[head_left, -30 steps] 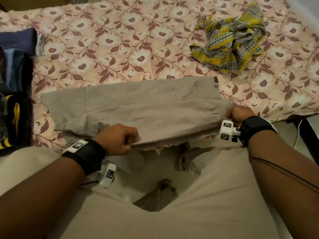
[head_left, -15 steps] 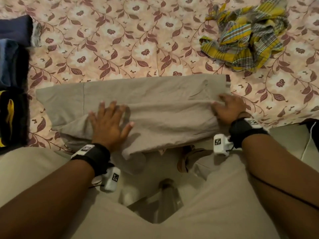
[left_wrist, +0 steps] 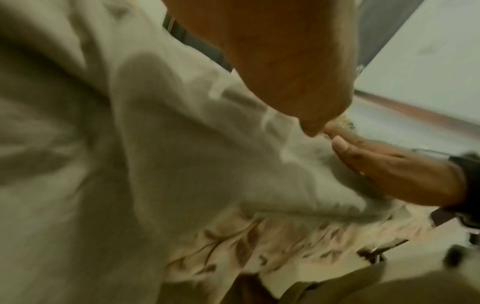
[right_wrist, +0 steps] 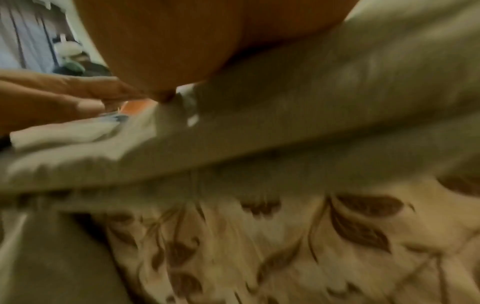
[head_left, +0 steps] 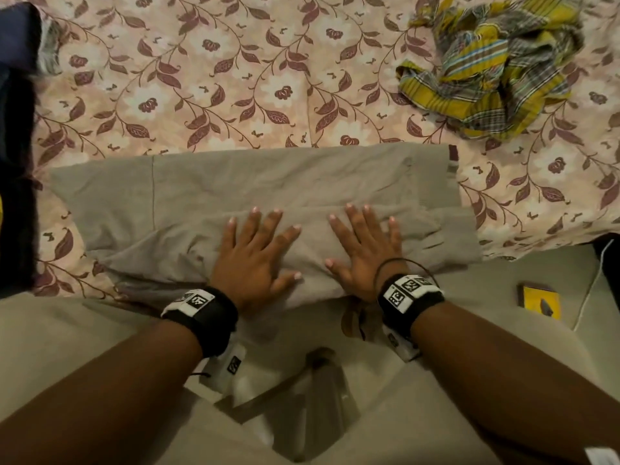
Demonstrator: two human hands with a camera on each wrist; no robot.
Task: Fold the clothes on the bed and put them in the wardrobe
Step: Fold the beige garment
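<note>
Matt, creased beige cloth garment (head_left: 268,182) under my palms, soft printed cotton bedsheet (head_left: 235,78), crumpled woven checked cloth (head_left: 496,62), black fabric wristbands (head_left: 204,317).

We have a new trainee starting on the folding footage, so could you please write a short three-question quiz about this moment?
1. True or false: both hands lie flat, fingers spread, on the beige garment.
2. Which lies crumpled at the bed's far right? A) yellow plaid cloth B) white towel C) red sock
3. Fill in: the bedsheet carries a ____ pattern.

Key
1. True: left hand and right hand press it.
2. A, the yellow plaid cloth.
3. Floral.
</note>
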